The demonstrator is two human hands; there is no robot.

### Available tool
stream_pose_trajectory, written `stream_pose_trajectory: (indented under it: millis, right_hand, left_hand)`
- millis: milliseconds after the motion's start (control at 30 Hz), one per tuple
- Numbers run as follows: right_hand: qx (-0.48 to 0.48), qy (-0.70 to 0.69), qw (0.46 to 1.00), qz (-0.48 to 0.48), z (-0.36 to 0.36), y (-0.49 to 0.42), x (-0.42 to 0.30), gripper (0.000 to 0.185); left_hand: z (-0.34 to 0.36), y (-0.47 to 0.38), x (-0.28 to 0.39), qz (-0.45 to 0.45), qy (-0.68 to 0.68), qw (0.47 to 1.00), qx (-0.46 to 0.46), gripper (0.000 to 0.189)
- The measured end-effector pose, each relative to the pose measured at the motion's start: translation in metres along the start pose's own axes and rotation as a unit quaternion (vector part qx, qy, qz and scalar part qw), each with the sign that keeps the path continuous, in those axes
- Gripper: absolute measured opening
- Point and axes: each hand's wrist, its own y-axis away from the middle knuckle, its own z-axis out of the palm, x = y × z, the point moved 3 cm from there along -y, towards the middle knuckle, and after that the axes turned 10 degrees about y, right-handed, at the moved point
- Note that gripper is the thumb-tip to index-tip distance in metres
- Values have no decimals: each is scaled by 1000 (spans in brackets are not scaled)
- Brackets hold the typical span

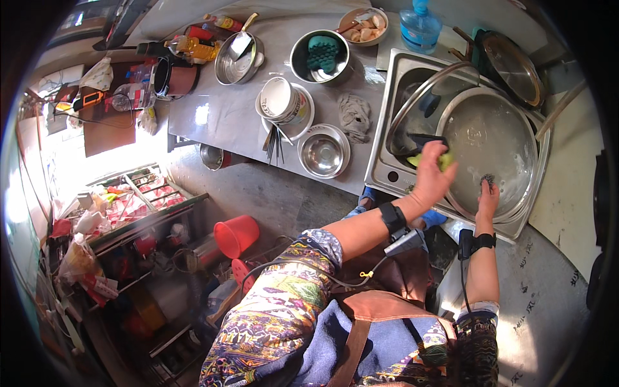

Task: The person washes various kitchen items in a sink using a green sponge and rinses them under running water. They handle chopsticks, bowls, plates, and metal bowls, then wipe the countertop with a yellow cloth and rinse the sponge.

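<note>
My left hand (433,171) is over the divider of the steel double sink (377,167), fingers bent and spread. Behind its fingers are a yellow-green item (446,160) and a black item (425,139); whether it grips either is hidden. A clear pot lid with a metal rim (411,99) and a dark knob (428,105) leans in the left bowl. The right bowl holds a large round metal basin (442,116) of cloudy water (483,135). Near the basin's front edge, my right hand (487,202) holds a steel wool scrubber (487,180) in its fingertips.
Left of the sink, the counter (227,116) bears a grey rag (354,117), metal bowls (323,154), stacked white tubs (278,99), a pot with a green textured item (323,53) and a pan (237,67). A blue water jug (420,29) stands behind. A red bucket (237,235) is on the floor.
</note>
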Motion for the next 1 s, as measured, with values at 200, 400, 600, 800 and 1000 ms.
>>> stream_pose_trajectory:
  millis: [200,400,600,800,1000]
  right_hand:
    - [38,34,996,-76,-12,-17,-1,36]
    - [120,192,935,-272,-5,-18,-15,47]
    - [-93,541,817,-179,24,2,-13,55]
    - [-210,498,834,-108,24,-12,4,36]
    - [-143,233,956,-104,9,-3,-8,27]
  left_hand:
    - [73,12,-31,58,-72,955,-281,27]
    - [109,22,-120,-1,-555,691,-464,53]
    - [129,24,-176,-45,-629,614,-475,49]
    - [124,13,-169,-58,-484,737,-468,37]
    - [87,2,-112,-108,-117,975,-154,28]
